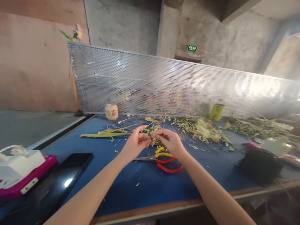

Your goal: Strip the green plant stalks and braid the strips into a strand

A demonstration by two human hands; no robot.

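Note:
My left hand [135, 144] and my right hand [170, 141] meet over the blue table top [131, 181]. Both pinch a small woven piece of green and yellow leaf strips [152, 132] between fingertips. Directly beneath the hands lie scissors [161, 159] with red and yellow handles, blades pointing left. Long green leaf strips [105, 134] lie just left of my left hand. A heap of pale leaf trimmings [201, 128] spreads out to the right of my right hand.
A perforated metal screen [178, 84] runs along the table's far edge. A twine spool [111, 111] and a yellow-green cup [217, 112] stand by it. A dark phone [58, 181] and a pink-and-white box [21, 172] lie left; a black fuzzy bundle [260, 165] lies right.

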